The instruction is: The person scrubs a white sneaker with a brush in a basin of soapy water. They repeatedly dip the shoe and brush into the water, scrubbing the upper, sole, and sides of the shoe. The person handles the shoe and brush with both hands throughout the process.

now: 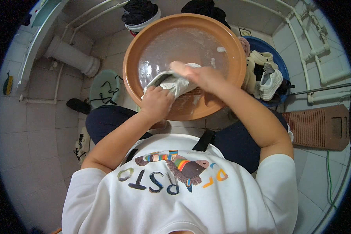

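Observation:
A large orange basin (129, 74) of cloudy water (171, 43) stands in front of me, between my knees. A wet whitish shoe (178, 86) is held at the basin's near side, its opening toward the left. My left hand (157, 102) is closed round the shoe's near left edge. Over the other end of the shoe is my right hand (206, 78), smeared by motion. Its fingers are blurred, and I cannot make out whether it holds anything. Some suds float on the water near the right wall.
At the right, a blue tub (276, 48) holds beige clogs (262, 58) and a white sneaker (270, 82). A brown washboard (319, 126) lies nearby. Left are a pale green basin (95, 91) with black laces and a dark shoe (78, 105). Behind stands a white bucket (146, 25) of black cloth.

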`<state>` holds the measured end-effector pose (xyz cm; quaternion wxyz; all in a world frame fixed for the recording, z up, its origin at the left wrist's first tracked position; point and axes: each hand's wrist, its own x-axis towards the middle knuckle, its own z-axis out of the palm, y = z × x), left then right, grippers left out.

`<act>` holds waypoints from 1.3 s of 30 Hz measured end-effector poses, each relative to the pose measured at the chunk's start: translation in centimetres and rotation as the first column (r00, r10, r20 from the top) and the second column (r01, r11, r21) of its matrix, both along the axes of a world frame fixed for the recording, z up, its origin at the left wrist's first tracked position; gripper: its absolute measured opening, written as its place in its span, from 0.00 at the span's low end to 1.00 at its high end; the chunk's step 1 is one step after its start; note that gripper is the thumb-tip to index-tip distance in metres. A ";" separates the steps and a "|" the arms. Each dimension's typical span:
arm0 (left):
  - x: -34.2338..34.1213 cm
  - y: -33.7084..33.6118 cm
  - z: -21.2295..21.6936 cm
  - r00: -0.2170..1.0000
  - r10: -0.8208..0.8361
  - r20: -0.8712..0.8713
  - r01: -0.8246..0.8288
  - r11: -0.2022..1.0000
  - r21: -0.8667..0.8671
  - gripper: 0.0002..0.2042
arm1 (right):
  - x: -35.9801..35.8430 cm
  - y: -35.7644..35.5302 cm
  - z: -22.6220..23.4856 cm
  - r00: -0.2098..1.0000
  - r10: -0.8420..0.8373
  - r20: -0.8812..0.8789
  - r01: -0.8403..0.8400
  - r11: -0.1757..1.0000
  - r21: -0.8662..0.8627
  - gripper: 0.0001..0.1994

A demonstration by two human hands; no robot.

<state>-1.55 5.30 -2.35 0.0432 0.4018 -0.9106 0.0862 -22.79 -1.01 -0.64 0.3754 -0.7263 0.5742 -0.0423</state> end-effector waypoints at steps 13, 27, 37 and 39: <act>0.7 -2.8 1.6 0.885 0.353 -0.305 -0.300 0.931 0.206 0.12 | 0.5 0.7 -1.6 0.977 -0.010 0.212 0.066 0.965 -0.256 0.24; 1.9 -3.0 -1.8 0.618 0.669 -0.412 -0.395 0.718 0.573 0.17 | 1.2 2.3 1.3 0.998 0.057 -0.011 -0.058 0.965 -0.257 0.24; 0.6 -2.5 -0.3 0.736 0.583 -0.344 -0.413 0.789 0.455 0.16 | 1.8 2.1 -0.9 0.999 -0.040 0.036 0.047 0.979 -0.198 0.21; 0.7 -2.6 -0.4 0.710 0.594 -0.378 -0.378 0.774 0.508 0.16 | -0.1 0.3 -0.3 0.995 -0.080 0.062 0.089 0.983 -0.161 0.25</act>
